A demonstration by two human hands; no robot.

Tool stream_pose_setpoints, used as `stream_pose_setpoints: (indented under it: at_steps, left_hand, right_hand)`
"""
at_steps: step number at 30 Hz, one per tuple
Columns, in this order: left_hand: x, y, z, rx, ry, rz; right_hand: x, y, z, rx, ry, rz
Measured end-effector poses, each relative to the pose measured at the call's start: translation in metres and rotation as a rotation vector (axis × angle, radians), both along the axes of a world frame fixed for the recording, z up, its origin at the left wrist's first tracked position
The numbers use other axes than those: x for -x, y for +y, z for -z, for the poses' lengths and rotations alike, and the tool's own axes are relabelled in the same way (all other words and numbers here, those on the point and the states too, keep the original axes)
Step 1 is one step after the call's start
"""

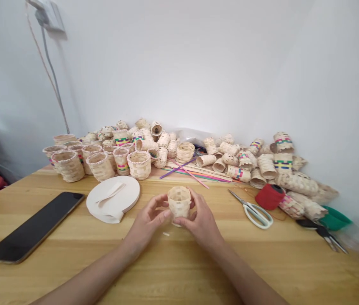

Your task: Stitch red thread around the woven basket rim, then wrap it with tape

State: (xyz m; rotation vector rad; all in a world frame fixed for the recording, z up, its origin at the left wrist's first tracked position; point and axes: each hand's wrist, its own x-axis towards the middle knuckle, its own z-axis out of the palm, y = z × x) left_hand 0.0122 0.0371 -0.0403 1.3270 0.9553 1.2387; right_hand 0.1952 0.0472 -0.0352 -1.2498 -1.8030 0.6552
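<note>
Between my two hands, near the middle of the table, is a small woven basket (179, 204), upright with its mouth facing up. It is plain pale strips with no cord on its rim. My left hand (154, 214) has its fingers curled round the basket's left side. On the other side my right hand (200, 216) grips it, thumb low on the front. The fingertips behind the basket are hidden. Just below it a tiny white scrap (165, 234) lies on the wood. A roll of cream tape (103, 212) with a loose strip on top lies to the left.
A black phone (34, 226) lies at left. Finished-looking baskets with pinkish rims (139, 165) stand behind the tape. Coloured strips (195, 171) and heaped woven pieces (266, 165) line the wall. At right are scissors (255, 212), red thread (268, 197), a green cone (335, 218) and black-handled snips (322, 233).
</note>
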Motion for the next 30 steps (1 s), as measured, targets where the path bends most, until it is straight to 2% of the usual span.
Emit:
stream_pose_setpoints:
  at_steps: [3, 9, 13, 15, 21, 30]
  left_hand:
    - [-0.003, 0.000, 0.003, 0.032, -0.045, 0.058]
    - [-0.001, 0.002, -0.002, 0.047, -0.109, 0.087]
    - [-0.001, 0.001, -0.005, 0.057, -0.123, 0.155]
    - [-0.002, -0.001, -0.005, 0.074, -0.152, 0.195]
    - [-0.002, -0.004, -0.007, 0.104, -0.224, 0.233]
    - [0.000, -0.006, -0.013, 0.107, -0.199, 0.233]
  right_hand:
    - [0.004, -0.003, 0.002, -0.025, -0.034, 0.013]
    - [0.004, -0.004, 0.004, 0.037, 0.063, -0.128]
    - [-0.005, 0.000, 0.000, 0.042, 0.159, -0.100]
    - [-0.008, 0.001, -0.003, 0.087, 0.230, -0.113]
    - [-0.007, -0.001, -0.007, 0.221, 0.373, -0.281]
    - [-0.005, -0.002, -0.004, 0.200, 0.375, -0.266]
